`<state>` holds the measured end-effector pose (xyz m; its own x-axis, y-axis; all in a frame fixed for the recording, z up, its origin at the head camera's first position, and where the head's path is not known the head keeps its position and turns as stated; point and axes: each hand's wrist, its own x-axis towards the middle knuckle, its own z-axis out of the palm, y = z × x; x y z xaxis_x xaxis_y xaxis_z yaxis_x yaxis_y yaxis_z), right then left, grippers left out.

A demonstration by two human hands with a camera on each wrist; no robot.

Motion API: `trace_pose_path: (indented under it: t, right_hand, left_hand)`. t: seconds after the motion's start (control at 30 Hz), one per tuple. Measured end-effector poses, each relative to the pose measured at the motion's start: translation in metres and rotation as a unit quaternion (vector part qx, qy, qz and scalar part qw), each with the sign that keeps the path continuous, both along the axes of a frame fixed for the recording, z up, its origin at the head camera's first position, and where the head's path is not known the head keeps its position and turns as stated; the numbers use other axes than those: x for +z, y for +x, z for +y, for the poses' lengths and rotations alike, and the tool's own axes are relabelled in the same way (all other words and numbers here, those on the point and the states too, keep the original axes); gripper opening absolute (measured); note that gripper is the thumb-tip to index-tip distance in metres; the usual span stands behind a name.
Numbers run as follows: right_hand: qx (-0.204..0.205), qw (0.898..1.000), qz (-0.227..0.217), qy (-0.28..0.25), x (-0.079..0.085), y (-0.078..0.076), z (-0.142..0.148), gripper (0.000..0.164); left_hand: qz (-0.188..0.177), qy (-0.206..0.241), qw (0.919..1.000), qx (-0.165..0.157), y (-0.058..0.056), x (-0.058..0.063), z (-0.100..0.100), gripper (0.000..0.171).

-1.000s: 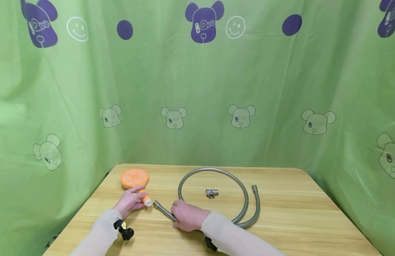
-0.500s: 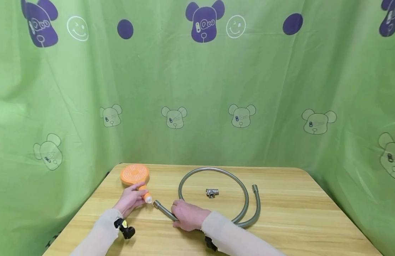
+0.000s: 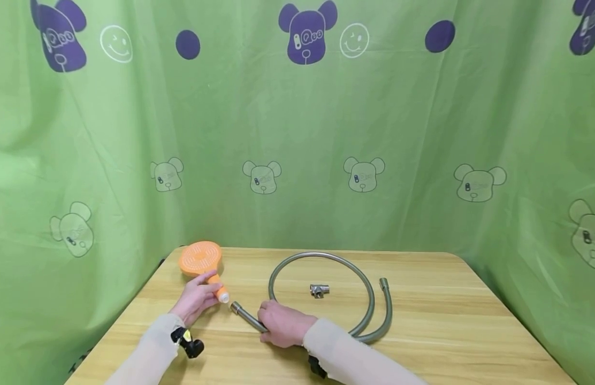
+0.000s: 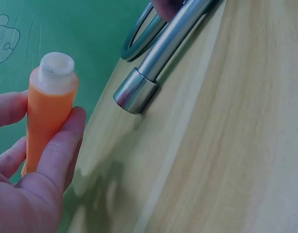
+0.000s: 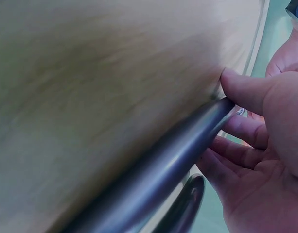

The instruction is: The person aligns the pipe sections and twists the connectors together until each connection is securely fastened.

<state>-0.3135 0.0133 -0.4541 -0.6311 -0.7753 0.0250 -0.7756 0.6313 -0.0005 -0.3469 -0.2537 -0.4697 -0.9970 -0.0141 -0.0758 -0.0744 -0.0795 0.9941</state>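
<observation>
Head, orange shower head (image 3: 200,258): your left hand (image 3: 196,300) grips its handle (image 3: 221,292) over table's (image 3: 432,315) left side, just raised slightly.
Head, shower hose (image 3: 250,320): your right hand (image 3: 287,324) holds it, unmoved; tee fitting (image 3: 319,290) inside loop.
Left wrist, white inlet (image 4: 55,74): near hose nut (image 4: 136,91), apart, so unjoined.
Right wrist, shower hose: right hand pinches it, both sides.

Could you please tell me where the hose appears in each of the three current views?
Head: lower middle, the hose looping to the right of centre, partly covered by the right hand.
Left wrist: upper middle, slanting down-left from the top edge to its metal end.
Right wrist: rising from the bottom edge to the fingers right of centre.
Shared landmark: the wooden table.
</observation>
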Motion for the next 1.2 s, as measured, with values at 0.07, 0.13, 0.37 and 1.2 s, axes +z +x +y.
trace_pose_path:
  t: [0.07, 0.13, 0.37, 1.2]
  right_hand:
    - [-0.001, 1.0, 0.0, -0.004, 0.0, -0.001, 0.001, 0.025]
    - [-0.002, 1.0, -0.001, -0.009, 0.0, -0.001, 0.001, 0.024]
    - [0.001, 0.999, -0.005, -0.034, -0.003, -0.004, 0.003, 0.022]
    - [-0.016, 0.985, -0.098, -0.138, -0.011, -0.003, 0.001, 0.01]
  left_hand:
    - [0.006, -0.005, 1.0, 0.002, 0.0, 0.003, 0.001, 0.067]
    - [0.01, -0.009, 0.9999, 0.004, 0.0, 0.007, 0.002, 0.067]
    - [0.014, -0.018, 0.9996, 0.019, 0.0, 0.011, 0.003, 0.067]
    - [0.019, -0.046, 0.9975, 0.049, -0.001, 0.015, -0.006, 0.066]
